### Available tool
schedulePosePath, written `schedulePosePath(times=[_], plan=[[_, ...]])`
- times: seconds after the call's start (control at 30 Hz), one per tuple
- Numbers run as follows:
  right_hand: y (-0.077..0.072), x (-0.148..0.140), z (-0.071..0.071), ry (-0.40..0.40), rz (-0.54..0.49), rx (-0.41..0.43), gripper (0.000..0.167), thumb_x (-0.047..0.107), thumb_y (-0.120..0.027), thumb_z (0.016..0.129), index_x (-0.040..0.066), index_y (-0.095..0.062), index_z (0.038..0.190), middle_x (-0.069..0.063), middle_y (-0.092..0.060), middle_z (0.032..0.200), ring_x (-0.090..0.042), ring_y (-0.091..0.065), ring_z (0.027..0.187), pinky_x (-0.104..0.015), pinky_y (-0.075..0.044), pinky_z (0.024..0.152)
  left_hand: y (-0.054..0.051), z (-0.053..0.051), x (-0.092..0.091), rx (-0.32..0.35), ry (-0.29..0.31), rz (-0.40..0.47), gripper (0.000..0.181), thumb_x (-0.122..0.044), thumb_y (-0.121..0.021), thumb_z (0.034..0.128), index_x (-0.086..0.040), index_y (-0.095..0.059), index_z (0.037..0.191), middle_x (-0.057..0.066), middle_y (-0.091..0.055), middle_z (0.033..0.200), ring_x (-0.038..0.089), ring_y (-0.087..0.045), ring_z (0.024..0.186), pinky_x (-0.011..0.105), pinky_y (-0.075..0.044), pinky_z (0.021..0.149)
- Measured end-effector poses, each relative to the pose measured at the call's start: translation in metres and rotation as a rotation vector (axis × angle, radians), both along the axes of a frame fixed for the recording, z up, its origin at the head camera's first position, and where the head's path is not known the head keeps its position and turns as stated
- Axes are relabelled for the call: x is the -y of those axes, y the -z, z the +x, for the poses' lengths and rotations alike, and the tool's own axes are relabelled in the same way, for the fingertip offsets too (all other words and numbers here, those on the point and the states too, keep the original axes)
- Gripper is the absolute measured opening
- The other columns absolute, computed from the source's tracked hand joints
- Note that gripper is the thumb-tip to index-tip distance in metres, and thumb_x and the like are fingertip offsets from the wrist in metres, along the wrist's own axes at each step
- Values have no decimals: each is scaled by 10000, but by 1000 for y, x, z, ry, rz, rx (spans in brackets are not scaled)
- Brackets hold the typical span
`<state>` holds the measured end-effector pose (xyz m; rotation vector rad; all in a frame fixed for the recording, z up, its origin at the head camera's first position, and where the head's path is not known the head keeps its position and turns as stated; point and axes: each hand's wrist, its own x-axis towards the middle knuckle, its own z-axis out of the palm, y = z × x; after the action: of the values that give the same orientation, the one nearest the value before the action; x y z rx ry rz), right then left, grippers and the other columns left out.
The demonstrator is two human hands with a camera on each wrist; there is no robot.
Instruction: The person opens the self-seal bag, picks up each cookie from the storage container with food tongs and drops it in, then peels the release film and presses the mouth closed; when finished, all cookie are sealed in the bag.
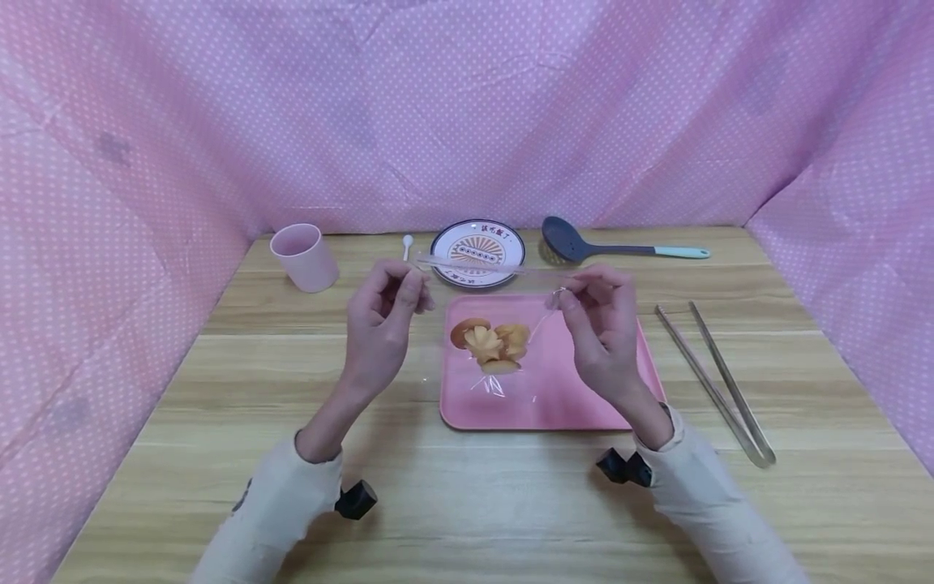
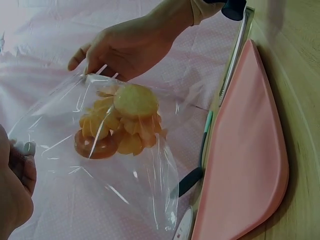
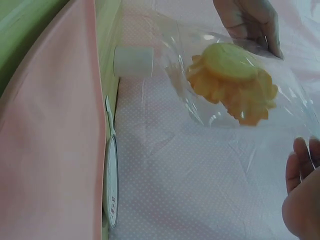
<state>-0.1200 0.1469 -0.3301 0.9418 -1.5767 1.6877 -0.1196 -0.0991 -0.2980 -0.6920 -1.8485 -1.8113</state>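
A clear plastic bag [image 2: 117,192] hangs spread between my two hands, above the pink tray [image 1: 576,410]. Inside it are several golden-brown cookies [image 1: 485,342], some flower-shaped and some round. My left hand [image 1: 383,316] pinches the bag's upper left corner between thumb and fingers. At the opposite upper corner, my right hand [image 1: 604,332] pinches the film with thumb and fingertips. From the left wrist, the cookies [image 2: 100,127] show bunched together in the bag, off the tray.
Along the back of the wooden table [image 1: 241,389] stand a pink cup [image 1: 310,264], a small white spoon [image 1: 407,246], a patterned plate [image 1: 477,235] and a dark slotted ladle [image 1: 565,239] with a mint handle end. Metal tongs [image 1: 718,389] lie right of the tray.
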Motion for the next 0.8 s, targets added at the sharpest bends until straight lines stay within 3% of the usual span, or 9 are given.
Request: schedulePosePath(times=[0.2,0.57,0.8], plan=[[-4,4,0,52,-9,-50,386,112,-543,1071,-203,-336,1154,-119,-560,969,-174,-631,822,-245,-512,731,3,1,-5,-22,5,-10,88,74,-517,1043,141,-554,999,188,-624,876,143,-619,767,222,-554,690],[-4,-2,-3,118,-27,-69,339,25,-552,1024,-249,-378,1123,-162,-570,938,-176,-626,775,-237,-513,694,6,2,-13,-65,-4,71,91,62,-556,1027,131,-602,990,100,-660,851,117,-662,782,260,-611,718],[-3,-7,-4,121,3,-41,349,36,-561,1026,-245,-391,1146,-140,-581,970,-188,-625,811,-250,-504,721,4,3,-19,-114,-10,72,98,68,-558,1017,151,-599,986,217,-625,807,115,-647,765,260,-610,704]])
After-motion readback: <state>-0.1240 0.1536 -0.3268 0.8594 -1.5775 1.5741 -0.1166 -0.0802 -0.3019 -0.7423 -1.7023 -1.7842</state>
